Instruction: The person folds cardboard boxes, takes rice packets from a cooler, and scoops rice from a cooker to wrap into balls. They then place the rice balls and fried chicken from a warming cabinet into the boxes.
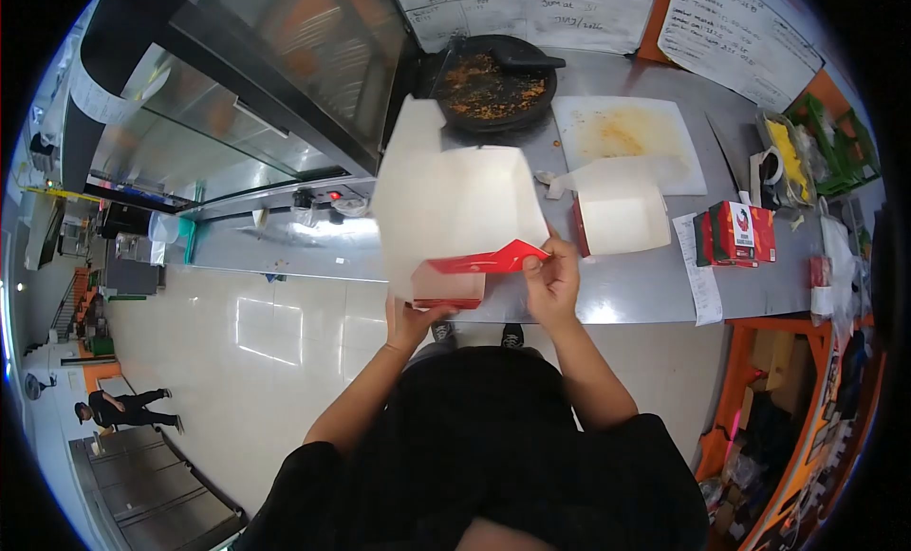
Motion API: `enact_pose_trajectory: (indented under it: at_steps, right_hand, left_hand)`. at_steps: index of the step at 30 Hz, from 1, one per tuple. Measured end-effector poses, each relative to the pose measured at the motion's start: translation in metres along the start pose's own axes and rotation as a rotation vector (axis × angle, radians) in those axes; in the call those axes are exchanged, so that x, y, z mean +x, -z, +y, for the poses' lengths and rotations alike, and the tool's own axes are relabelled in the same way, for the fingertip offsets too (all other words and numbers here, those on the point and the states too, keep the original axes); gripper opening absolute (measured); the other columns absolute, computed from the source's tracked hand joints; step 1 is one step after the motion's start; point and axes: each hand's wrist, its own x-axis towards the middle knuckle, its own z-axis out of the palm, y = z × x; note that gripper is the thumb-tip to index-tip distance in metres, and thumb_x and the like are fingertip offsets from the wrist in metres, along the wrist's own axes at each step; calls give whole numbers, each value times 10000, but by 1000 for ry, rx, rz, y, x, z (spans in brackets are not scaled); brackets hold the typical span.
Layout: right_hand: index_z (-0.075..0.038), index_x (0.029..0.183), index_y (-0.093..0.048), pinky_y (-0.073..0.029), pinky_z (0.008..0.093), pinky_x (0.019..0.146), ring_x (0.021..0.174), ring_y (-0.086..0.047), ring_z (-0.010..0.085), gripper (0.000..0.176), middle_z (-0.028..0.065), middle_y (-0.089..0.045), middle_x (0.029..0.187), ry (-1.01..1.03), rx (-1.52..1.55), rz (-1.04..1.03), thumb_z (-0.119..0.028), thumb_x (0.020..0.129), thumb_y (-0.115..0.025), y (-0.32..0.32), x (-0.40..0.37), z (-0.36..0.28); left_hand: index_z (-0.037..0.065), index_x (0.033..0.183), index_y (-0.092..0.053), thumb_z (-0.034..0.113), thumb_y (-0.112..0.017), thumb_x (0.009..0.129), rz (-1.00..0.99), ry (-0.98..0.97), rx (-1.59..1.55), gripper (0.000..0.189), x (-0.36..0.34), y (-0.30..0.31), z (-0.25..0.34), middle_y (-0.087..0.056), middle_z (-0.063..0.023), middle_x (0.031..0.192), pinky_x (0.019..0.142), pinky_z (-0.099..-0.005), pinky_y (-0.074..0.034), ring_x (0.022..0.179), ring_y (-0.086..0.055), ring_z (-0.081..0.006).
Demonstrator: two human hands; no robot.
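White inside and red outside, a half-folded carton (pixel 454 207) is held up in both hands over the near edge of the steel counter (pixel 645 290), flaps standing open. The left hand (pixel 410 321) is closed around the carton's lower corner from underneath, while the right hand (pixel 552 280) pinches a red flap at its side between thumb and fingers. On the counter beyond sit a second open box (pixel 619 217), a stack of flat red boxes (pixel 736 232), a stained white cutting board (pixel 628 133) and a black mortar (pixel 493 84).
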Motion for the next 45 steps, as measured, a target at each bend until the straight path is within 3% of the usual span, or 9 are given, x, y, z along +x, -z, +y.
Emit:
enact_pose_trajectory:
  at_steps: [3, 7, 16, 28, 36, 40, 42, 44, 45]
  right_hand:
    - [-34, 935, -517, -393, 393, 1042, 1273, -521, 341, 214, 291, -474, 1434, 227, -327, -205, -192, 960, -658, 16, 14, -6]
    - [-17, 952, -561, -393, 449, 1058, 1291, -497, 434, 187, 310, -464, 1431, 93, -570, -282, -159, 927, -679, 41, -4, 16]
    - [-60, 1055, -651, -333, 489, 1087, 1310, -436, 361, 186, 193, -534, 1402, 211, -1007, -198, -138, 888, -674, 42, -12, 2]
    - [-67, 966, -661, -451, 435, 952, 1115, -537, 339, 152, 66, -677, 987, 101, -1120, -428, -37, 821, -627, 60, 1, 5]
    - [-83, 1047, -619, -366, 551, 1086, 1203, -505, 331, 189, 125, -616, 1086, 223, -1295, -692, -125, 870, -567, 49, 0, 24]
    - [-85, 1091, -625, -349, 576, 1087, 1234, -497, 362, 237, 166, -613, 1165, 82, -1338, -736, -219, 900, -581, 36, 11, 11]
    - [-86, 1181, -647, -352, 585, 1068, 1241, -497, 407, 337, 196, -584, 1291, -119, -1183, -767, -272, 907, -583, 47, 5, 35]
    - [-68, 1056, -655, -441, 548, 981, 1103, -550, 380, 230, 150, -640, 1054, 272, -1303, -709, -169, 866, -576, 34, 9, 15]
    - [-88, 1136, -632, -410, 575, 1034, 1168, -528, 361, 272, 133, -630, 1119, 201, -1356, -778, -138, 891, -524, 38, 6, 23]
  left_hand:
    - [-12, 1067, -653, 253, -940, 630, 60, -112, 141, 586, 8, 6, -10, -711, -123, 1027, 848, -383, -548, 925, -685, -259]
    - [-8, 1069, -660, 202, -924, 649, 111, -45, 49, 538, 23, 5, -7, -714, -132, 1013, 851, -389, -533, 953, -684, -270]
    - [22, 1053, -682, 118, -900, 643, -16, -46, 19, 475, 38, 6, 17, -697, -132, 1027, 876, -397, -507, 967, -661, -300]
    - [15, 1093, -657, 102, -869, 654, -65, -67, 55, 495, 42, 2, 14, -664, -154, 1069, 900, -423, -488, 1006, -630, -353]
    - [16, 1054, -686, 64, -853, 683, -105, 17, -64, 409, 63, 9, 47, -702, -79, 978, 779, -350, -523, 889, -644, -201]
    - [42, 982, -732, 102, -840, 731, -365, 183, -172, 279, 89, -4, -12, -728, -57, 864, 756, -332, -535, 822, -676, -178]
    - [50, 986, -730, 159, -835, 766, -236, -119, -108, 267, 89, -12, -52, -745, -56, 882, 738, -293, -548, 866, -695, -164]
    - [47, 1209, -592, 175, -896, 684, 2, -78, -217, 620, 77, 1, 5, -700, -59, 1012, 763, -341, -545, 861, -679, -179]
    - [46, 1298, -521, 161, -908, 660, 29, -70, -115, 755, 71, 9, 20, -656, -56, 1070, 810, -360, -526, 899, -651, -188]
